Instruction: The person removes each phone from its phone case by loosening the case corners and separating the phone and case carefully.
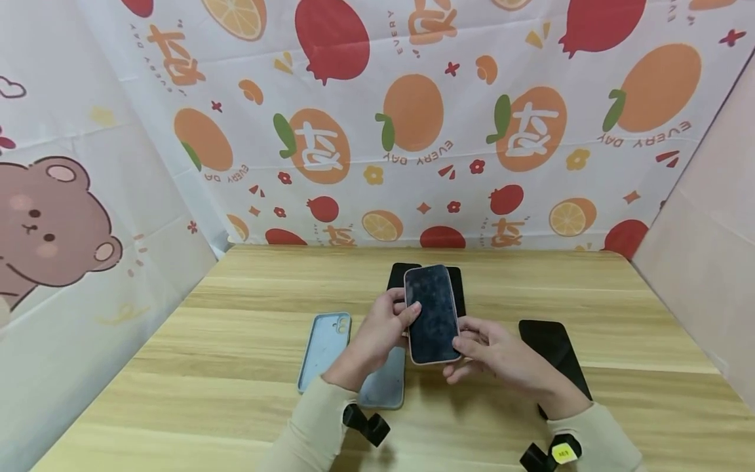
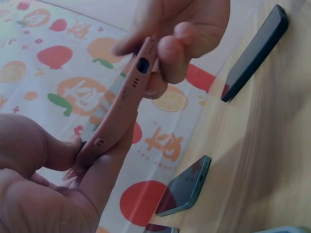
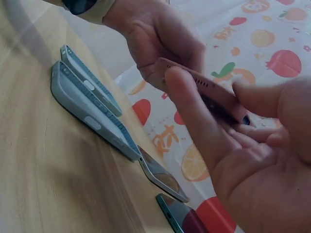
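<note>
A dark-screened phone (image 1: 433, 321) in a pink case (image 2: 116, 114) is held up above the table, screen toward the head camera. My left hand (image 1: 380, 328) grips its left side, thumb over the screen edge. At the lower right corner, my right hand (image 1: 492, 351) pinches the phone with the thumb in front; fingers sit behind the edge. The case's rim, with its port and speaker holes, shows in the left wrist view. Two light-blue phone cases (image 1: 324, 351) (image 3: 90, 114) lie on the table by my left forearm, one partly hidden.
Behind the held phone lie two dark phones (image 1: 401, 270) (image 1: 457, 288), partly covered by it. Another black phone (image 1: 554, 347) lies at the right, partly under my right forearm. The wooden table (image 1: 236, 367) meets a fruit-print cloth (image 1: 366, 190) at the back.
</note>
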{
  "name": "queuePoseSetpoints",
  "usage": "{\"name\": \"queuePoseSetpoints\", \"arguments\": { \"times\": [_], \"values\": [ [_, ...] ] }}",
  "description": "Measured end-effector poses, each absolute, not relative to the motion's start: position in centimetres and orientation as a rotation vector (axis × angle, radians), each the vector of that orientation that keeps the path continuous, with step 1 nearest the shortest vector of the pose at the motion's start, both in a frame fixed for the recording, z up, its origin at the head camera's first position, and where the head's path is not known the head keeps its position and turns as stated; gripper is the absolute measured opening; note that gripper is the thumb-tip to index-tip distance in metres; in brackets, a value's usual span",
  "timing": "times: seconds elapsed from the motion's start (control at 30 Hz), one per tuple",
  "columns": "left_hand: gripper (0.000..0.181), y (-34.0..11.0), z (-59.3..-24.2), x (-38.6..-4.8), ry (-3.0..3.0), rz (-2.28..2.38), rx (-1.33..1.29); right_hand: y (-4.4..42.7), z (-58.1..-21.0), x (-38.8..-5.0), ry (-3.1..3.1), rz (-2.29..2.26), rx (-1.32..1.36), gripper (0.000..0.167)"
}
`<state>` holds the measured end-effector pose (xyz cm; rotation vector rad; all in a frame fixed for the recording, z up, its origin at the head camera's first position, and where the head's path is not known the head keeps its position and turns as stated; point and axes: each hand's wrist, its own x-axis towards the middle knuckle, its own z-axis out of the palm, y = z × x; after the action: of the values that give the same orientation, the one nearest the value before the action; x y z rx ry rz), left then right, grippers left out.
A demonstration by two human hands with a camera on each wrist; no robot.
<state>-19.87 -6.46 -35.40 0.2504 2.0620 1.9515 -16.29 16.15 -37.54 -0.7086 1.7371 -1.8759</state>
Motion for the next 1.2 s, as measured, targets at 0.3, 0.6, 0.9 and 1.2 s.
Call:
{"name": "queuePoseSetpoints", "arguments": {
  "times": [0.3,0.6,0.9,1.2],
  "values": [
    [0.037,-6.6,-35.0,-19.8,1.96,1.987,0.308,16.1,-37.8,-16.2,1.661,-1.964,-0.947,0.033],
    [0.035,-6.6,-35.1,-19.8,1.806,2.053,0.284,15.9,-38.0,-16.2,1.545,-2.007,-0.992,0.037],
    [0.033,-6.8,-35.0,-19.6,1.746,2.073,0.288,16.4,-37.9,-16.1,1.468,-1.978,-1.013,0.038],
    [0.039,-6.3,-35.3,-19.6,1.962,1.987,0.263,16.9,-37.0,-16.2,1.824,-1.907,-0.823,0.049]
  ]
}}
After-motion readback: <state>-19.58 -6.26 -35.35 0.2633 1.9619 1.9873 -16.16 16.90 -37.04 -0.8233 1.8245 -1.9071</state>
